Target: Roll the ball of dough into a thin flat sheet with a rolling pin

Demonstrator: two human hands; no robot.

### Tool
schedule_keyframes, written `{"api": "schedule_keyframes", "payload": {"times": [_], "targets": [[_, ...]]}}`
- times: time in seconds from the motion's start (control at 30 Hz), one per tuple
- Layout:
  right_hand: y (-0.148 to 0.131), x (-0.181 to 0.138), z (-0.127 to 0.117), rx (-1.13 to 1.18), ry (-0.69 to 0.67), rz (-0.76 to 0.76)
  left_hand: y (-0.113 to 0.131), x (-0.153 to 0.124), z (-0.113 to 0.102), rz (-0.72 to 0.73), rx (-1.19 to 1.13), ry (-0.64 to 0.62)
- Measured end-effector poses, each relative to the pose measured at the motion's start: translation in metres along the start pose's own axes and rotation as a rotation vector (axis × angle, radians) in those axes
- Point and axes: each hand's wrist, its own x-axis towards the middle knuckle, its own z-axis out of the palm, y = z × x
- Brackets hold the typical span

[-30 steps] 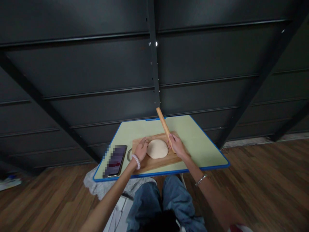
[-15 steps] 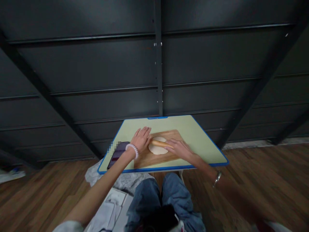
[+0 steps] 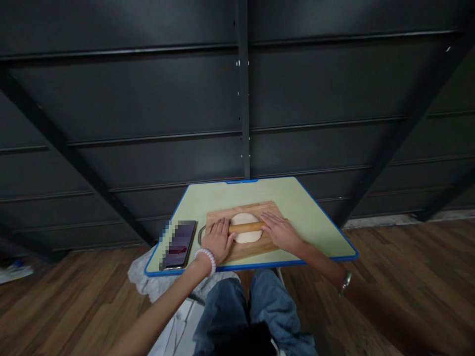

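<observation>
A wooden rolling pin point(image 3: 246, 227) lies level across a flat, pale round of dough point(image 3: 245, 238) on a wooden cutting board point(image 3: 272, 206). My left hand point(image 3: 217, 240) is over the pin's left end, fingers pointing forward and thumb on the near side. At the other end, my right hand point(image 3: 282, 231) rests on the pin with its fingers reaching past it and the thumb close to the dough's right edge. Both palms hide the pin's ends, though a small tip shows beyond the right fingers. Dough shows in front of and behind the pin.
The board lies on a pale green folding table point(image 3: 311, 227) with a blue rim. A phone point(image 3: 180, 244) lies left of the board's metal handle point(image 3: 201, 235). A dark panelled wall point(image 3: 178, 94) stands behind; crumpled plastic point(image 3: 143, 277) is below left.
The rolling pin has gone from slanted to nearly level, its left end coming toward me with my left hand. My right hand has shifted slightly right. More of the phone and the board's handle shows.
</observation>
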Motion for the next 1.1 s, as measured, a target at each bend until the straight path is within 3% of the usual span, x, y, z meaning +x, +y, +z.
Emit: {"api": "schedule_keyframes", "payload": {"times": [0.4, 0.57, 0.67, 0.77, 0.93, 1.1], "targets": [[0.040, 0.065, 0.034, -0.006, -0.084, 0.154, -0.023, 0.070, 0.016, -0.151, -0.092, -0.166], [0.054, 0.092, 0.036, 0.092, -0.223, 0.234, -0.041, 0.099, 0.030, -0.168, -0.195, -0.275], [0.059, 0.110, 0.035, 0.127, -0.322, 0.267, -0.051, 0.114, 0.037, -0.163, -0.216, -0.278], [0.063, 0.123, 0.039, 0.109, -0.338, 0.356, -0.058, 0.124, 0.040, -0.188, -0.238, -0.291], [0.057, 0.117, 0.040, 0.052, -0.273, 0.409, -0.057, 0.122, 0.040, -0.215, -0.211, -0.321], [0.040, 0.084, 0.032, -0.038, -0.208, 0.362, -0.044, 0.098, 0.032, -0.087, -0.096, -0.169]]}}
